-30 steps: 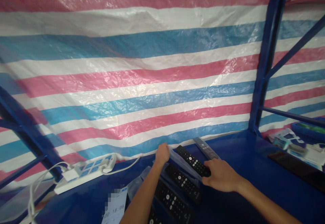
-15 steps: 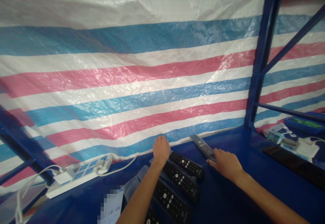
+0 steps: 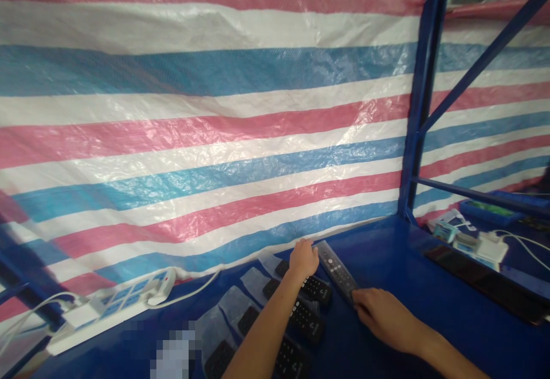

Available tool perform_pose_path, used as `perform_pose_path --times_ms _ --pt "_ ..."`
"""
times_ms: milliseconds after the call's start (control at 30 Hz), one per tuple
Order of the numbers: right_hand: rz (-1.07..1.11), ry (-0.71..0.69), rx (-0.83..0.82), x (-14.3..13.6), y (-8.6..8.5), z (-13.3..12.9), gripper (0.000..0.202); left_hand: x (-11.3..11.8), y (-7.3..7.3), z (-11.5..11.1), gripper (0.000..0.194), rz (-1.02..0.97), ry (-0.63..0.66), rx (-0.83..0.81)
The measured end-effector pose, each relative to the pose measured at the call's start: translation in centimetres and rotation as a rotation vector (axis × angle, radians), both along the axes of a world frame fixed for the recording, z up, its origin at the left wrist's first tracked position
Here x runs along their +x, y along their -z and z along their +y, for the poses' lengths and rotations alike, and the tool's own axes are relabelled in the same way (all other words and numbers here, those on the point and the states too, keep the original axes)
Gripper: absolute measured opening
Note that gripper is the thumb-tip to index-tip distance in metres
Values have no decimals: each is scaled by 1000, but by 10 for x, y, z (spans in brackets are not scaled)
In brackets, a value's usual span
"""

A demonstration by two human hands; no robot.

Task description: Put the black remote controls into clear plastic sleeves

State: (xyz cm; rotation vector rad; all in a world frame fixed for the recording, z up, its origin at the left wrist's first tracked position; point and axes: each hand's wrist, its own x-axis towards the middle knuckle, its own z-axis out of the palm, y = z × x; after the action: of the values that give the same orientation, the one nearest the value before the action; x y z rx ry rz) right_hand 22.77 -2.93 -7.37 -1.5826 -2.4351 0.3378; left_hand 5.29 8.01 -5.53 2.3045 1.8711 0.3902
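Note:
A remote control [image 3: 337, 270] in a clear plastic sleeve lies slanted on the blue tabletop. My right hand [image 3: 382, 316] is closed on its near end, thumb and fingers pinched together. Just left of its far end is my left hand [image 3: 304, 259], fingers curled, partly over another remote. What those fingers hold, if anything, is hidden. Several black bagged remotes lie in a slanted row under and beside my left forearm, among them a near one [image 3: 306, 320] and one at the row's far end [image 3: 318, 290]. Their clear sleeves [image 3: 235, 306] stick out to the left.
A white power strip [image 3: 112, 304] with plugged-in cables lies at the left. A blurred pale patch [image 3: 174, 353] is at the front. A dark flat panel [image 3: 485, 281] and white adapters [image 3: 490, 247] are on the right. Striped sheeting [image 3: 215, 138] and a blue post [image 3: 416, 110] stand behind.
My left hand has moved right, close to the far end of the slanted remote. My right hand now pinches that remote's near end. The view has turned slightly right.

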Motion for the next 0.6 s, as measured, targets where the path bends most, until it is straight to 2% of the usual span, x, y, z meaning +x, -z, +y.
perform_pose_path --times_ms 100,300,433,600 --pt "139 -9 15 8 4 -9 27 6 6 7 30 -9 -12 -43" --pt "314 148 102 23 12 -9 46 14 15 21 22 -32 -82 -109" --pt "366 171 127 29 16 -8 50 18 16 21 19 -45 -100 -107" --pt "399 187 150 32 17 -9 48 18 13 20 27 -44 -116 -67"
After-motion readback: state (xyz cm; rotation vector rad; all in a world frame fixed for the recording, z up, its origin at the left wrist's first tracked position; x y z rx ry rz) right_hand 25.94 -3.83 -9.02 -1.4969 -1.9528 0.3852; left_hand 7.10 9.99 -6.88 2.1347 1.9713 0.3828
